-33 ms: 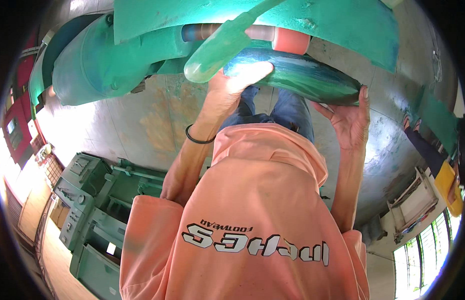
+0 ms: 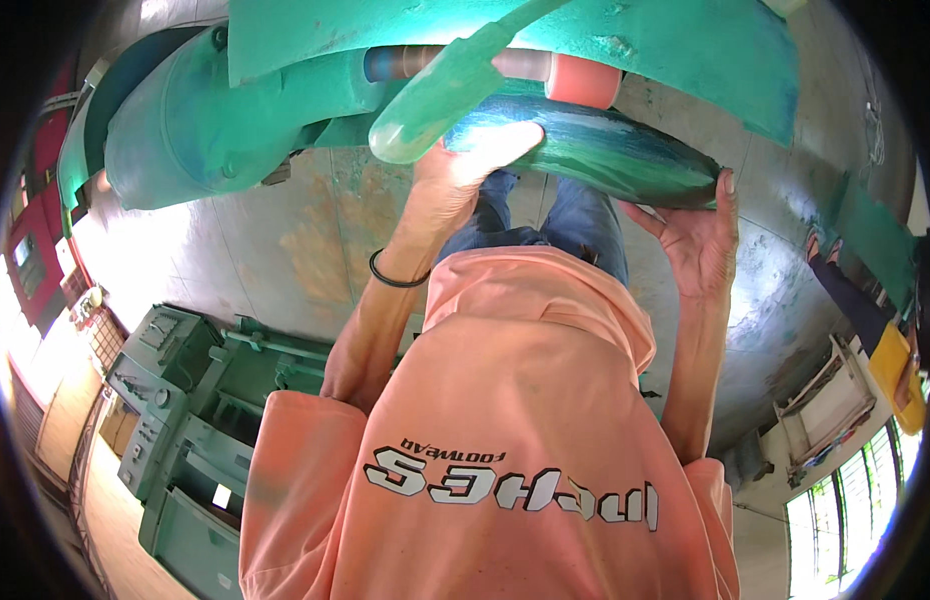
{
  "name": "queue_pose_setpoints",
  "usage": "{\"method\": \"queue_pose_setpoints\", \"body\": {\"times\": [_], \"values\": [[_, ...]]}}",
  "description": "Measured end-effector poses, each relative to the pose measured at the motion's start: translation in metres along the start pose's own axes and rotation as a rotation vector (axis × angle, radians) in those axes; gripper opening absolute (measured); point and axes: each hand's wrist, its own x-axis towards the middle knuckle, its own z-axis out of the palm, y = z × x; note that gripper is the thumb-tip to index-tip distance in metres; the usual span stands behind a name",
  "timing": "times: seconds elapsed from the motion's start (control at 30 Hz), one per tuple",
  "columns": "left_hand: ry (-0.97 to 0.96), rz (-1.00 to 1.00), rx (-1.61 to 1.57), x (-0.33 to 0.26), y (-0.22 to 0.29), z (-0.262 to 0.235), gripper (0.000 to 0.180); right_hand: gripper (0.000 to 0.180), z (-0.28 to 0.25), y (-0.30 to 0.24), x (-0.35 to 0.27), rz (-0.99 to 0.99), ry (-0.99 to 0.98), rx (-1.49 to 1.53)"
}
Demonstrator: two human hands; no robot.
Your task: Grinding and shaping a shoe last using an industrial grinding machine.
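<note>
A long, smooth, glossy dark piece with green and blue sheen lies across in front of me and tapers at its right end; I cannot tell its exact kind. My left hand is closed around its left part, thumb on top, partly behind the lamp-like part. My right hand supports the right tip, with fingertips at its end and underside. Just above the piece, an orange-pink roller on a machine shaft overlaps its upper edge and appears to touch it.
A translucent green lamp-like part hangs before the green machine guard. The green motor housing stands left. Behind me are a large green machine and a frame-like stand. Another person in yellow is at far right.
</note>
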Motion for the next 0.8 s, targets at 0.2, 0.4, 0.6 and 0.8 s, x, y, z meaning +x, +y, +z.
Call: {"method": "queue_pose_setpoints", "body": {"times": [0.2, 0.4, 0.6, 0.8], "values": [[-0.010, 0.002, -0.007, 0.003, 0.001, 0.002, 0.056, 0.080, -0.004, -0.001, 0.003, -0.005, -0.002, 0.003], [-0.030, 0.004, -0.025, 0.008, 0.001, 0.015, 0.063, 0.080, -0.004, -0.006, -0.006, -0.045, 0.034, -0.069], [-0.002, -0.042, -0.035, 0.013, -0.003, 0.020, 0.083, 0.082, -0.014, -0.005, -0.010, -0.037, 0.052, -0.016], [-0.047, -0.078, -0.011, 0.017, -0.007, 0.030, 0.079, 0.080, -0.025, -0.005, -0.016, -0.060, 0.037, 0.044]]}}
